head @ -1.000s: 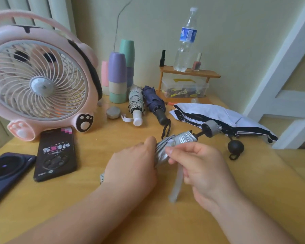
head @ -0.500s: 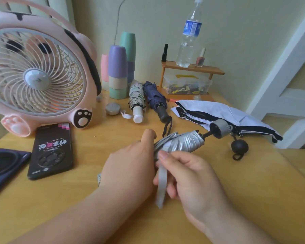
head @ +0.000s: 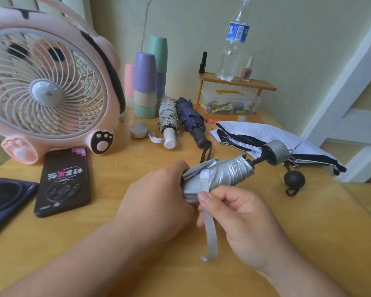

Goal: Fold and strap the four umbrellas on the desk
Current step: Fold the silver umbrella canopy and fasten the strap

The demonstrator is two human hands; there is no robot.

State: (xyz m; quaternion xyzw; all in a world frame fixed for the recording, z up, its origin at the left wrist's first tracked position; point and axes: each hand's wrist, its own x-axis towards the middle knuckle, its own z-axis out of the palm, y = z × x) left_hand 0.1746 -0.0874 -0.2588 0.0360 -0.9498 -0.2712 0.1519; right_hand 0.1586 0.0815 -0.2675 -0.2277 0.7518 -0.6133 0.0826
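Left hand (head: pixel 159 202) grips silver umbrella (head: pixel 219 175) canopy; right hand (head: pixel 240 219) beside it pinches its strap (head: pixel 209 228), fingers curled.

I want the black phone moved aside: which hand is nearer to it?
Left. The left hand grips the silver umbrella just right of the black phone; the right hand lies farther right, holding the strap.

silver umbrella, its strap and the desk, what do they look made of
Silver umbrella: probably thin coated fabric, with a metallic sheen and fine creases. Strap: flat grey webbing, matte, hanging limp. Desk: wood or wood-look laminate, smooth, with faint grain lines.
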